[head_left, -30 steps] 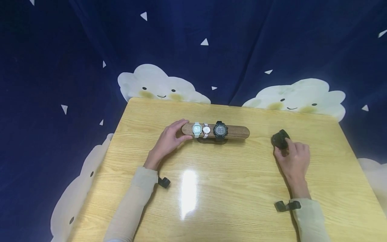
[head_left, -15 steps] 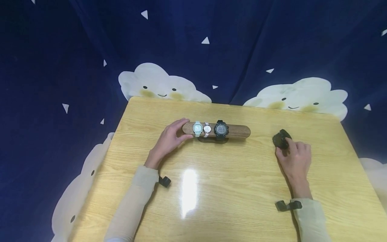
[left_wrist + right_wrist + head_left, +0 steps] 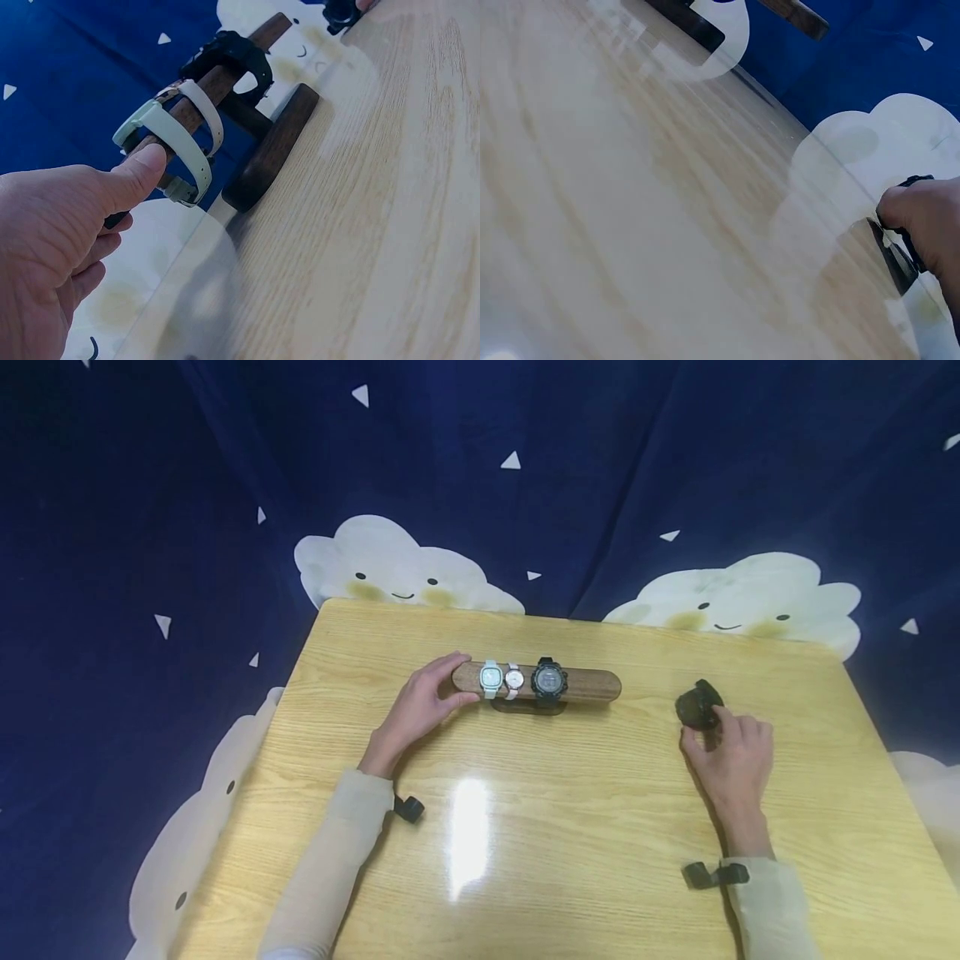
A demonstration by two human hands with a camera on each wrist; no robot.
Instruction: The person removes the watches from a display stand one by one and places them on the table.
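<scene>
A dark wooden watch stand (image 3: 592, 686) carries three watches on its bar: a mint-green square one (image 3: 491, 678), a small white-strapped one (image 3: 513, 680) and a chunky black digital one (image 3: 549, 681). My left hand (image 3: 422, 702) grips the bar's left end, thumb in front, beside the mint watch. In the left wrist view, the stand's base (image 3: 274, 150) rests on the tabletop. At the right, my right hand (image 3: 731, 760) pinches another black watch (image 3: 696, 707) by its near side. The right wrist view shows only part of this watch (image 3: 915, 180) behind the thumb.
The light wooden table (image 3: 570, 827) bears a bright glare patch in front of the stand. Behind it hangs a dark blue curtain (image 3: 450, 435) with white clouds and triangles. Small black cameras (image 3: 408, 810) sit at both wrists.
Almost nothing differs. The black watch in my right hand has turned very slightly, while the left hand and the stand keep their place.
</scene>
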